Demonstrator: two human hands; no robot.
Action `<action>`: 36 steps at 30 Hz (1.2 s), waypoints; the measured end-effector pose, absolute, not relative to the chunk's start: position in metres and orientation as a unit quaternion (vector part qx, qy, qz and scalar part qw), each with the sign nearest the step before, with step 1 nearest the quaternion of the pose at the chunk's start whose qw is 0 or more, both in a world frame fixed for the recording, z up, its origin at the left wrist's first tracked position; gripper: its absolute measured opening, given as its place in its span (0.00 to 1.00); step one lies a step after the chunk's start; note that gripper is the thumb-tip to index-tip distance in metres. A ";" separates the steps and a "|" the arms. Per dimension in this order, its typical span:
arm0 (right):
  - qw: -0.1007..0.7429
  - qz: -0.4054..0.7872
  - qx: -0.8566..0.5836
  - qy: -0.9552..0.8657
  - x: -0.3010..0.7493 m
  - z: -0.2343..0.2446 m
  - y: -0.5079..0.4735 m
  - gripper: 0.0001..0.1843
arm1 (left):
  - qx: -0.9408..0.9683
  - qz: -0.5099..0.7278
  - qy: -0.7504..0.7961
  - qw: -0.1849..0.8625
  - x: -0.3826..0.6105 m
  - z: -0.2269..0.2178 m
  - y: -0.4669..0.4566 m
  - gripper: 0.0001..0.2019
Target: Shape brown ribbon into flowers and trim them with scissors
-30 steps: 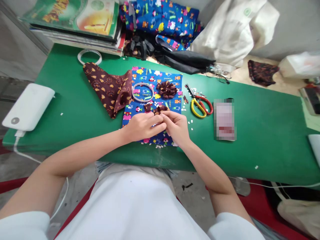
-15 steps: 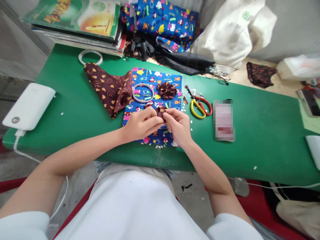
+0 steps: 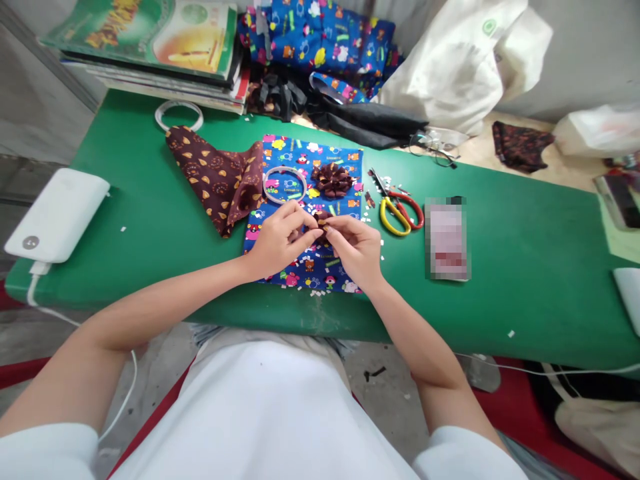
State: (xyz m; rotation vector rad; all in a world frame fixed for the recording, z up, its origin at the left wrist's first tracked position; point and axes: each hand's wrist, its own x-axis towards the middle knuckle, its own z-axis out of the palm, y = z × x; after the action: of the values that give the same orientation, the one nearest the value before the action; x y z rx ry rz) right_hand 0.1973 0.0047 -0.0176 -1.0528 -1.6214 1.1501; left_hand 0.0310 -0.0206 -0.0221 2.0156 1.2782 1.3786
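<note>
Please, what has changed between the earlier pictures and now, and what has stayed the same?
Both hands shifted slightly away from the body, toward the clear tape ring. The left hand and right hand still pinch the small brown ribbon piece between them; nothing was let go. The finished brown ribbon bow, the yellow-and-red scissors and the brown patterned cloth did not move.

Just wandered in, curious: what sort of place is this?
Likely a home sewing or craft corner: scissors, blue cartoon-print cloth and a finished brown fabric flower lie on the green table; fingers pinch another brown piece.
</note>
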 end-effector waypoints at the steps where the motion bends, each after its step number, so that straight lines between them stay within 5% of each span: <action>1: 0.424 0.451 -0.421 -0.663 0.198 -0.018 0.005 0.06 | 0.720 0.490 0.453 0.188 0.031 -0.022 -0.021 0.05; 27: 0.397 0.372 -0.388 -0.744 0.201 -0.016 0.006 0.07 | 0.740 0.445 0.471 0.179 0.029 -0.019 -0.019 0.08; 36: 0.406 0.235 -0.346 -0.813 0.201 -0.019 0.006 0.06 | 0.742 0.430 0.481 0.184 0.029 -0.016 -0.020 0.06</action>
State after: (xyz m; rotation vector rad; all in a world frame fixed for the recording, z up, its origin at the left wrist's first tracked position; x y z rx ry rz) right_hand 0.2014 0.0065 -0.0192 -0.8732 -2.0504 0.5921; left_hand 0.0286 -0.0197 -0.0158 2.0914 1.3546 1.2118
